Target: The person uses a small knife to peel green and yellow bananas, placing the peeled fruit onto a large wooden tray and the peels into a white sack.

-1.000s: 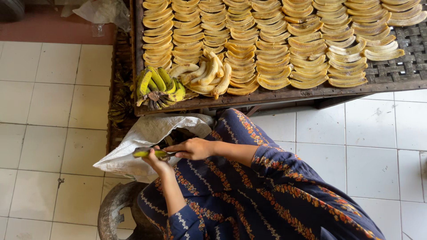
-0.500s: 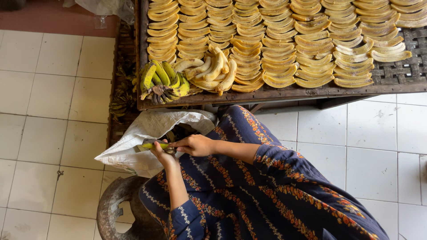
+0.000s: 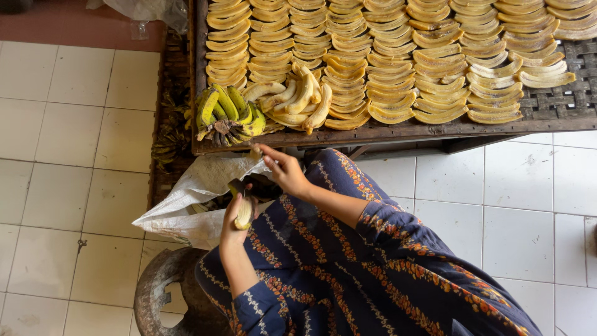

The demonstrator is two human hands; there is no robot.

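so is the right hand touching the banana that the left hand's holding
Apart. The head view shows the right hand lifted clear of the banana in the left hand.

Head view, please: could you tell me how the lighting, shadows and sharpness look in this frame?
Head view: soft, even daylight, with no hard glare on the white floor tiles; deep shadow under the woven tray; the banana slices and the green bunch are crisp; the left hand with its peeled banana and the right hand look slightly soft; straight tile lines show little distortion.

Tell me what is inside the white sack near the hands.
The white sack gapes open near the left hand, which holds a half-peeled banana. Dark green peel shows at its mouth; deeper contents are hidden by folds.
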